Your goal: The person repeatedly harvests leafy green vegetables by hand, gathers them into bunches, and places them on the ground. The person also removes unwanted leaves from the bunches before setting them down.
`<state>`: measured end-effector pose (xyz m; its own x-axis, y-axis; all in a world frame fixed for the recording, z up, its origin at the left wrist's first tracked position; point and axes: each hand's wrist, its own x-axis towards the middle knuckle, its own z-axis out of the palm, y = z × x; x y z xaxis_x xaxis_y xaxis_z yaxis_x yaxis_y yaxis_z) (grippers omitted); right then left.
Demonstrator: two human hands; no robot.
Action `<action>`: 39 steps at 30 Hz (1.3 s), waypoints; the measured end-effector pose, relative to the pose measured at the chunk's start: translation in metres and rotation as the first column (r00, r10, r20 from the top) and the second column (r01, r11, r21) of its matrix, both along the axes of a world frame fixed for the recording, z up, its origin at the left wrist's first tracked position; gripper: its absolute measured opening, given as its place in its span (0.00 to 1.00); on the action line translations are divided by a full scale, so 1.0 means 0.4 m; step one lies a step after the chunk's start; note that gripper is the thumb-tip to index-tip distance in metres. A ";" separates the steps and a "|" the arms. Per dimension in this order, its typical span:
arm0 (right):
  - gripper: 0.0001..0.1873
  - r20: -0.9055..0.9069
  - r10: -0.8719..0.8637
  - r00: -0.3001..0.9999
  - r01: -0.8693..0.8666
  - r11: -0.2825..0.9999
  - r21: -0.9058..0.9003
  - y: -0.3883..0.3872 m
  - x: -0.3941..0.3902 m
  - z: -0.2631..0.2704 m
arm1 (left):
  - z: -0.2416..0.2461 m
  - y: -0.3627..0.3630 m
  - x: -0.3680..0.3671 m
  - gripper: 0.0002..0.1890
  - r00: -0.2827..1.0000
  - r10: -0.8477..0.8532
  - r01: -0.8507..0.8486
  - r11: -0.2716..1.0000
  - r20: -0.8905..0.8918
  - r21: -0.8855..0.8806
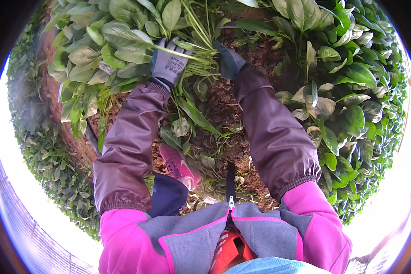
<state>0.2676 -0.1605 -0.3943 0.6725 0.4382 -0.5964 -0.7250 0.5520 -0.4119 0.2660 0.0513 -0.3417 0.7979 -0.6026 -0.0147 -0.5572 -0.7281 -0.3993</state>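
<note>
At the top centre, a bunch of leafy green plants, spinach-like, lies with its pale stems gathered between my hands and its broad leaves spreading up and left. My left hand, in a grey work glove, rests against the stems and leaves, back of the glove up, fingertips partly hidden by leaves; its grip does not show clearly. My right hand, in a blue-grey glove, is at the right side of the stem ends, fingers pointing into the bunch and partly hidden. Brown sleeve covers reach up both forearms.
Dense standing leafy plants grow at the right. A big heap of leaves lies at upper left, with another planted strip beyond a bare soil furrow. Loose leaves litter the reddish soil below my hands. A pink shoe stands near my body.
</note>
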 end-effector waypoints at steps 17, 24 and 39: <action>0.14 0.075 0.101 0.992 -0.082 0.969 -0.231 -0.154 -0.165 0.559 | 0.369 -0.127 -0.139 0.10 0.980 -0.055 0.165 0.759 0.191 -0.630; 0.20 0.286 0.304 0.909 -0.145 0.872 -0.467 -0.151 -0.258 0.850 | 0.500 -0.128 -0.268 0.16 0.974 0.077 0.084 0.755 0.215 -0.650; 0.53 0.826 0.351 0.440 0.166 0.873 -0.459 -0.199 -0.528 1.038 | 0.790 -0.099 -0.542 0.22 0.554 -0.820 -0.794 -0.470 -0.143 -0.386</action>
<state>0.0565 -0.2401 0.0207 0.8950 0.4164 0.1601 0.1359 0.0873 -0.9869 0.0492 0.0116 -0.0255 0.9173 -0.3759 0.1315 0.1698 0.6680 0.7246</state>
